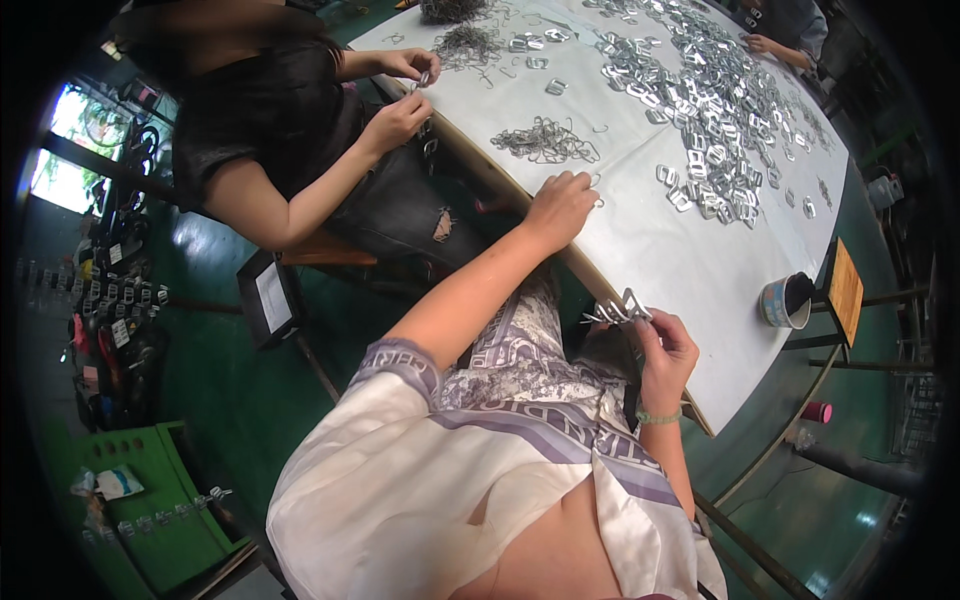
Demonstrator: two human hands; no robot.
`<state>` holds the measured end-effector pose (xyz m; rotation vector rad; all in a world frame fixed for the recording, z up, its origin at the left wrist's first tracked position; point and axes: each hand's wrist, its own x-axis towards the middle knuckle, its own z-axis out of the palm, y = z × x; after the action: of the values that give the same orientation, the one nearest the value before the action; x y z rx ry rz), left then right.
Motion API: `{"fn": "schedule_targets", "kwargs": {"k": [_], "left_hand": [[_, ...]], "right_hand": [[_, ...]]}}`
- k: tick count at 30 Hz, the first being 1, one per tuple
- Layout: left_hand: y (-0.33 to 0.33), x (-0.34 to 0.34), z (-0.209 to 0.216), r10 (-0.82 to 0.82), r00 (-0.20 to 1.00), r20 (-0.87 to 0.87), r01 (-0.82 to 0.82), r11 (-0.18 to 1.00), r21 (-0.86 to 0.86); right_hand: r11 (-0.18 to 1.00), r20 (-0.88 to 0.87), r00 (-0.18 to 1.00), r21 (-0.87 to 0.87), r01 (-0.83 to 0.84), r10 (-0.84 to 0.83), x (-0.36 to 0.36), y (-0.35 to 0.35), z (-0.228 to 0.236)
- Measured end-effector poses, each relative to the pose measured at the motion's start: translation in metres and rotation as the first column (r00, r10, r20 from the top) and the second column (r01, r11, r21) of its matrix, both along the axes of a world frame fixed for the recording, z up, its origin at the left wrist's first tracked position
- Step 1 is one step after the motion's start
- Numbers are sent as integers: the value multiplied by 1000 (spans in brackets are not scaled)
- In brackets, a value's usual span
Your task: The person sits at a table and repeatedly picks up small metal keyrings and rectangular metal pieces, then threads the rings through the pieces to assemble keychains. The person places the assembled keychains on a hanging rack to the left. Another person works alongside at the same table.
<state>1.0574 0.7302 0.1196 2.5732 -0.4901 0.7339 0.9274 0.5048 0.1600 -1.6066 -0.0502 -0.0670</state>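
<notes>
My left hand rests over the near edge of the white-covered table, its fingers pinched on a small wire hook. To its right, past the table edge, my right hand is closed on a cluster of silver metal buckles, held between thumb and fingers. Some of its fingers are hidden behind the pieces. Just beyond my left hand lies a loose heap of bent wire hooks. Farther right, a large spread of flat silver buckles covers the table.
At my left a co-worker in black sits handling small metal parts. Another person's hand reaches in at the far right. A cup with dark contents stands by the right edge, near a wooden stool. Darker wire is heaped farther off.
</notes>
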Motion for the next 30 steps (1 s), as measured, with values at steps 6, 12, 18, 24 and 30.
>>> {"fn": "schedule_targets", "kwargs": {"k": [6,12,18,24,30], "left_hand": [[-11,30,-11,33,998,-54,-8,911,412],[-8,23,3,109,969,-221,-33,946,323],[-4,-8,17,-7,925,-379,-56,986,-156],[-3,-6,3,-19,983,-185,60,975,215],[-28,10,12,31,980,-195,74,858,509]], "right_hand": [[999,22,1000,-48,-4,5,-4,-7,0],[1000,15,1000,-9,-5,5,-2,-9,-3],[1000,-38,999,31,1,0,3,-2,-10],[999,-22,999,16,-42,42,5,8,-9],[999,-25,999,-28,-29,28,5,11,-4]]}}
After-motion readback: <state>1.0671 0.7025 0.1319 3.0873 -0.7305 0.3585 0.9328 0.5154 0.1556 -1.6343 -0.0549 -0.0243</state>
